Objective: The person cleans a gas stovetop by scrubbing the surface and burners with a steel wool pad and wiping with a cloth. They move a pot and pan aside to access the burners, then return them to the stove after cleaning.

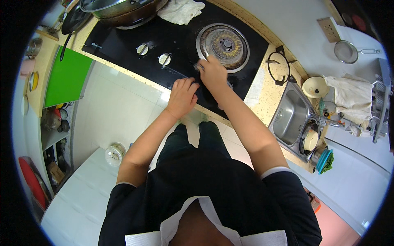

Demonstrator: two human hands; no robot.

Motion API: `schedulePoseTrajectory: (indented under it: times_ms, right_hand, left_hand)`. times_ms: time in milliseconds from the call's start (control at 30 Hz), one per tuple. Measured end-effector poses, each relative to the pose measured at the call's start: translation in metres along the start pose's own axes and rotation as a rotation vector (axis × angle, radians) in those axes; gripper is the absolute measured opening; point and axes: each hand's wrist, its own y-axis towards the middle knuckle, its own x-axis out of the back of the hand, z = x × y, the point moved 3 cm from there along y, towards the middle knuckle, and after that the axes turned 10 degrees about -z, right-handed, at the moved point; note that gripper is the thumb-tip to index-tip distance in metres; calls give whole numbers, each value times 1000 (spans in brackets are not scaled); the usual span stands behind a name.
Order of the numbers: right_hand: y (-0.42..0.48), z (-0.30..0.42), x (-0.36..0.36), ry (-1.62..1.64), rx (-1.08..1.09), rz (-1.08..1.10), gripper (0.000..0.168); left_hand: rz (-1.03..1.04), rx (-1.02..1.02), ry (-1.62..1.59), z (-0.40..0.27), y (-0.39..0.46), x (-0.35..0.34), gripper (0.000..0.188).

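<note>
A black glass gas cooktop [123,58] lies before me, with two control knobs [164,59] left of my hands. My right hand [214,72] is at the near left edge of the round burner [227,45], fingers curled around a small greyish item that is blurred and mostly hidden. The burner stands without its pan support. My left hand [183,95] rests on the cooktop's front edge, fingers bent over the glass; whether anything lies under them is hidden. A crumpled white cloth [181,11] lies at the back of the cooktop.
A large lidded wok [123,13] covers the left burner, and a black frying pan [75,20] is beside it. On the right are a black pan support ring [278,67], a steel sink [289,113] and a cream bowl [315,87]. A jar [114,154] stands on the table behind.
</note>
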Motion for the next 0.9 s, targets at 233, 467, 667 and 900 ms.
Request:
schedulePoseTrajectory:
  times_ms: [233,467,667,900]
  right_hand:
    - [-35,-77,53,-55,-255,22,12]
    - [-13,-156,56,-257,-438,-14,9]
    - [84,-218,22,-104,-342,135,15]
    - [190,-150,-57,18,196,384,16]
  left_hand:
    - [-41,6,32,22,20,3,36]
    - [-95,44,98,23,18,-3,34]
    - [-93,43,103,22,21,-2,35]
    - [-108,22,54,23,22,-2,42]
